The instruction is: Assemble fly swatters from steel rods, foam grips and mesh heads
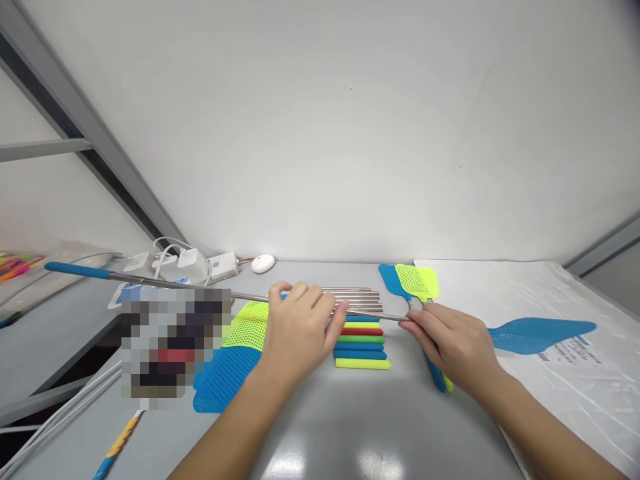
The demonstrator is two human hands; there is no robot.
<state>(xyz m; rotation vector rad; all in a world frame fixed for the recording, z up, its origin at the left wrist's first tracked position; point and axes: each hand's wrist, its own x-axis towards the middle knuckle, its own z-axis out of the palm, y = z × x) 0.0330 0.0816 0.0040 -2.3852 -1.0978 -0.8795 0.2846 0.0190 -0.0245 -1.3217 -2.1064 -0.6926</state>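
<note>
A long fly swatter (373,314) spans the view, with a metal rod, a blue handle at the far left and a blue head at the right. My left hand (300,327) is closed over the middle of its rod. At the neck, just beside the head, my right hand (453,340) grips it; the fingers hide the joint. Under the rod lies a row of coloured handles (363,364), blue, yellow, red and green. Metal rods (353,297) lie behind them. Left of my left hand, blue swatter heads (225,380) and yellow swatter heads (247,323) overlap.
Two swatters (417,281), blue and yellow, lie partly behind my right hand. White plastic wrapping (575,413) covers the right side. Chargers and cables (193,265) and a white oval object (263,263) sit at the back left. A pixelated patch hides something at the left.
</note>
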